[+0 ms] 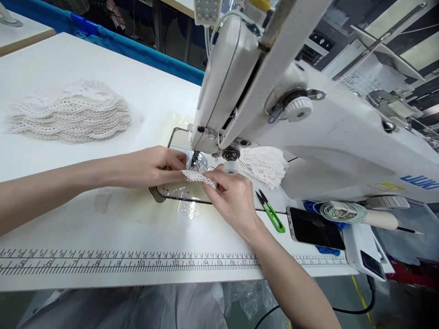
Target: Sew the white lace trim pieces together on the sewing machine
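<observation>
A piece of white lace [195,175] lies at the presser foot [195,157] of a white sewing machine [226,77]. My left hand [156,167] comes in from the left, its fingers closed on the lace's left end. From the right, my right hand [233,194] pinches the other end between thumb and fingers, just in front of the needle area. More white lace [265,165] rests under the machine arm, to the right of the needle. Part of the held lace is hidden by my fingers and the presser foot.
A stack of lace pieces [72,112] lies on the white table [85,210] at the left. Green thread snips [270,212], a phone [315,228] and a coil of pale cord [343,212] sit to the right. A printed ruler [140,262] runs along the front edge.
</observation>
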Demonstrator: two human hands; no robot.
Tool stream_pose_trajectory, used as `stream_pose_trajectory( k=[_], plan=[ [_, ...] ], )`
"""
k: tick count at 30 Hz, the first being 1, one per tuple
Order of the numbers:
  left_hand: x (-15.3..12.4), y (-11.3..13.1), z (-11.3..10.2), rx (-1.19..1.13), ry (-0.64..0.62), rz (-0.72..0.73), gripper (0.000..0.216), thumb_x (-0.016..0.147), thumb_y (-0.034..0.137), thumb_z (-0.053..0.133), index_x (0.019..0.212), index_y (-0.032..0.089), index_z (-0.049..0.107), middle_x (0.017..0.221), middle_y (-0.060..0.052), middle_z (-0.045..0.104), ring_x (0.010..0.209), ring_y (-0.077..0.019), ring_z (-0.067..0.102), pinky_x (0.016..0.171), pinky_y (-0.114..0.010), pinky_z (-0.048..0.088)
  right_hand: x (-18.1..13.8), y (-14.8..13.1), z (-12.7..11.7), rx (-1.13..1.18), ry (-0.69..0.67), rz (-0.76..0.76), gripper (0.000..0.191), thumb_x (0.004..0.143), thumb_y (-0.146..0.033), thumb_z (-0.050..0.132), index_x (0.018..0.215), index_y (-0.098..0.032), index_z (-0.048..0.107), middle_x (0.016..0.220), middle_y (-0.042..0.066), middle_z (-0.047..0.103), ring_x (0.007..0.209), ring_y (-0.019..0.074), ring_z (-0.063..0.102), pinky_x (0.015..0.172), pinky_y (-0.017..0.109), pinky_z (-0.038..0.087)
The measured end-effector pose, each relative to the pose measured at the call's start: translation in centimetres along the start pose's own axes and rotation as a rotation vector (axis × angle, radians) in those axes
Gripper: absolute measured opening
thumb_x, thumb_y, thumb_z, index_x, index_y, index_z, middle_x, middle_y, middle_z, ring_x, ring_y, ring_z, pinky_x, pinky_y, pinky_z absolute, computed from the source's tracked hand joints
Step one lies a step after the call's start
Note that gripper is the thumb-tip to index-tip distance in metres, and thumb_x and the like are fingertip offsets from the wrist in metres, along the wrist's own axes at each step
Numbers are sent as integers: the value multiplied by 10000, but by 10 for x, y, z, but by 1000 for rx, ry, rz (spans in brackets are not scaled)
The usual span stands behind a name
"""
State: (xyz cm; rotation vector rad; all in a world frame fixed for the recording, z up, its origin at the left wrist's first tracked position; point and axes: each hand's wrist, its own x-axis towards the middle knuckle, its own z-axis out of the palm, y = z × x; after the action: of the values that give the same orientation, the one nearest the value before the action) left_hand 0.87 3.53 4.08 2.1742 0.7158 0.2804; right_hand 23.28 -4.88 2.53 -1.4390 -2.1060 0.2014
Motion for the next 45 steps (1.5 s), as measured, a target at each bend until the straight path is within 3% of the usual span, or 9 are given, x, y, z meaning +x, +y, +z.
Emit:
stream_pose_trajectory(
  k=[4,8,10,12,15,21,33,38,45],
  plan=[
    [-11,-5,17,110,106,203,422,1029,316,451,709,184,693,827,-38,617,626,-120,563,569,-271,439,-2,-2,-3,36,-121,17,193,885,-97,683,970,-203,820,820,-8,758,617,124,627,552,246,429],
    [-25,-11,42,609,364,476,340,1057,192,435,952,202,758,841,-37,676,760,-175,593,710,-326,467,-6,0,-4,-60,-134,-178,161,832,-74,724,918,-186,802,973,35,788,845,202,699,641,289,484],
    [-32,-10,52,849,473,497,279,1045,150,475,1125,210,736,943,-36,747,877,-205,629,826,-371,472,-8,1,-3,-121,-116,-278,158,830,-72,722,925,-176,791,1122,59,791,985,245,702,728,332,513],
    [-38,-8,59,940,501,451,279,1024,137,516,1219,208,703,1210,-61,762,1120,-234,645,949,-398,454,-10,2,-3,-142,-114,-323,185,835,-58,696,955,-171,778,1164,48,794,1039,253,696,803,362,523],
    [-44,-5,63,935,456,393,310,1024,124,491,1266,190,674,1355,-78,724,1334,-245,586,1030,-415,419,-10,1,-2,-123,-109,-329,227,820,-29,666,970,-171,762,1104,17,812,1018,238,702,878,377,520],
    [-44,-10,64,859,478,362,339,1042,147,437,1282,235,661,1311,-60,754,1381,-233,588,1113,-417,395,-11,-1,-3,-133,-121,-299,248,828,-35,657,978,-206,756,1124,11,815,1047,242,707,929,377,510],
    [-34,-24,58,768,454,328,370,1043,194,468,1341,296,662,1346,-52,738,1310,-221,657,1273,-482,283,-7,8,5,-179,-122,-270,371,821,25,601,1041,-225,762,1179,4,808,1037,234,721,939,387,531],
    [-27,-27,51,787,451,321,375,1050,188,436,1323,274,678,1319,-58,752,1287,-217,672,1291,-487,242,-2,13,9,-195,-100,-262,234,879,-76,735,1071,-208,763,1160,24,811,1043,236,720,951,389,549],
    [-18,-30,46,695,408,253,377,1050,230,430,1326,309,673,1350,-46,734,1311,-255,654,1281,-549,249,7,22,14,-224,-79,-243,291,904,-78,698,1153,-214,760,1197,74,796,1084,256,716,1042,443,545]
  ],
)
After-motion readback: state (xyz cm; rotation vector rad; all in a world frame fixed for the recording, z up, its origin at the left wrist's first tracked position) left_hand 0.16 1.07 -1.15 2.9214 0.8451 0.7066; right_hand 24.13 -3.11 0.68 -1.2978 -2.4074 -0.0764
